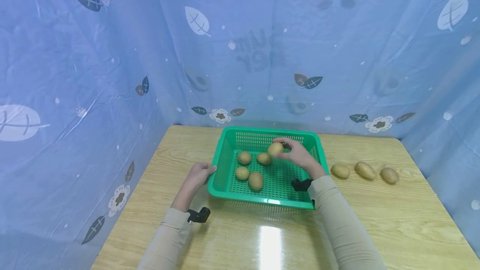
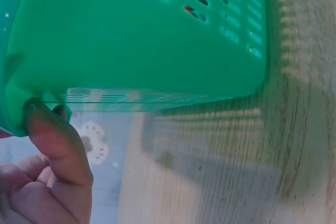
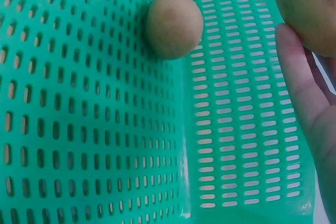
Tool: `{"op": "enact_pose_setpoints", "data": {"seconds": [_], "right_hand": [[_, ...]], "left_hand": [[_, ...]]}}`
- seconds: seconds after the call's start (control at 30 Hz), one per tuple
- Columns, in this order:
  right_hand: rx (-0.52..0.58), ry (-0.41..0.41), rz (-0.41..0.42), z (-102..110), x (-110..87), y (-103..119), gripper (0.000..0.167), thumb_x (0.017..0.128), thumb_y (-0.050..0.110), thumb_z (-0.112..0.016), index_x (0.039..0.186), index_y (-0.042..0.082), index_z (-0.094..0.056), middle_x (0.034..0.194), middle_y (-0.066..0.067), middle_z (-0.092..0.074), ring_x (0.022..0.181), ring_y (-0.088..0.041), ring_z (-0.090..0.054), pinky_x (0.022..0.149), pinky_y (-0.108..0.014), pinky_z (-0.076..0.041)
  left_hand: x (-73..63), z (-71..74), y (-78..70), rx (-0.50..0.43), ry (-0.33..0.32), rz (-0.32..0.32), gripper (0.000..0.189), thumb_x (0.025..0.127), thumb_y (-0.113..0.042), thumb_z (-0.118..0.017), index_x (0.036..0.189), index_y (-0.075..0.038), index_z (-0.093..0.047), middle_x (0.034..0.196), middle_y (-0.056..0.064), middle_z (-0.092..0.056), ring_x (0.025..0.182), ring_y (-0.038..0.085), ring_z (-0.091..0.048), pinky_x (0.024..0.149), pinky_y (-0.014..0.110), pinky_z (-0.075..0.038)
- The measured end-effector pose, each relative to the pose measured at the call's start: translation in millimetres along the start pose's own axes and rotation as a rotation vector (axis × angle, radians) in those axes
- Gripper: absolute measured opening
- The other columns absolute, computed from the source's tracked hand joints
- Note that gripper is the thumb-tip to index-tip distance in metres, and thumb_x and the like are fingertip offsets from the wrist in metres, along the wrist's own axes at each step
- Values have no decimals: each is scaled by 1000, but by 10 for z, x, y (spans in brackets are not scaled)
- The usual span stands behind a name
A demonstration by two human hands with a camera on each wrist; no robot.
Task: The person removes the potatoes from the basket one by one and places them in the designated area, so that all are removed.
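A green slatted plastic basket (image 1: 268, 202) stands on the wooden table. My left hand (image 1: 198, 175) grips its left rim; in the left wrist view the fingers (image 2: 63, 150) curl under that rim. Over the inside of the basket, my right hand (image 1: 297, 154) holds a potato (image 1: 275, 149) between thumb and fingers. The held potato (image 3: 310, 11) shows at the upper right of the right wrist view. Several potatoes lie on the basket floor toward the left, among them a larger brown potato (image 1: 256, 181) and a potato (image 1: 264, 158) just below the held one.
To the right of the basket, three potatoes lie in a row on the table: one potato (image 1: 340, 171) near the basket, a long potato (image 1: 365, 170) and a browner potato (image 1: 390, 175). A blue patterned curtain (image 1: 255, 53) hangs behind and beside the table (image 1: 375, 220).
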State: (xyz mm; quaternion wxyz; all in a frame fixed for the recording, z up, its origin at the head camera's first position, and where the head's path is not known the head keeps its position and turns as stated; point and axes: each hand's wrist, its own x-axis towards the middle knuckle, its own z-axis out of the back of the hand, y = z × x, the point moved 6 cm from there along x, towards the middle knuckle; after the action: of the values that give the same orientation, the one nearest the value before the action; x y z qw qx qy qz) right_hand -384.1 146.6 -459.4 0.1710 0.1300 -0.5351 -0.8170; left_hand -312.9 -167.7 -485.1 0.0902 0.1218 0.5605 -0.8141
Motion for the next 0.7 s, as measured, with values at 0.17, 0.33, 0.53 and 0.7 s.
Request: {"op": "enact_pose_setpoints", "data": {"seconds": [0.17,0.33,0.53,0.7], "right_hand": [[49,-91,1,90,-20,0,60,85,28,-72,137,11,-48,144,-11,-41,131,-37,-40,93,-51,-44],[90,-182,8,183,-56,7,61,84,33,-72,137,17,-48,141,-10,-44,129,-33,-42,93,-51,-44],[163,-269,29,260,-173,128,62,85,29,-71,139,14,-45,139,-10,-46,126,-27,-45,93,-47,-45],[233,-389,78,358,-239,221,58,87,20,-70,139,12,-45,140,-10,-45,116,-9,-50,84,-23,-48]], "left_hand": [[14,-2,10,6,-3,-12,27,97,-21,-49,102,2,-63,88,10,-66,77,15,-62,74,29,-51],[17,4,8,-2,0,-17,28,97,-21,-50,103,3,-63,88,9,-64,76,15,-60,71,27,-50],[7,3,-13,0,-1,-15,28,97,-22,-51,102,3,-63,88,9,-64,76,15,-60,71,28,-50],[19,3,17,3,-9,7,28,97,-22,-51,104,2,-63,89,8,-64,78,16,-60,73,28,-49]]}}
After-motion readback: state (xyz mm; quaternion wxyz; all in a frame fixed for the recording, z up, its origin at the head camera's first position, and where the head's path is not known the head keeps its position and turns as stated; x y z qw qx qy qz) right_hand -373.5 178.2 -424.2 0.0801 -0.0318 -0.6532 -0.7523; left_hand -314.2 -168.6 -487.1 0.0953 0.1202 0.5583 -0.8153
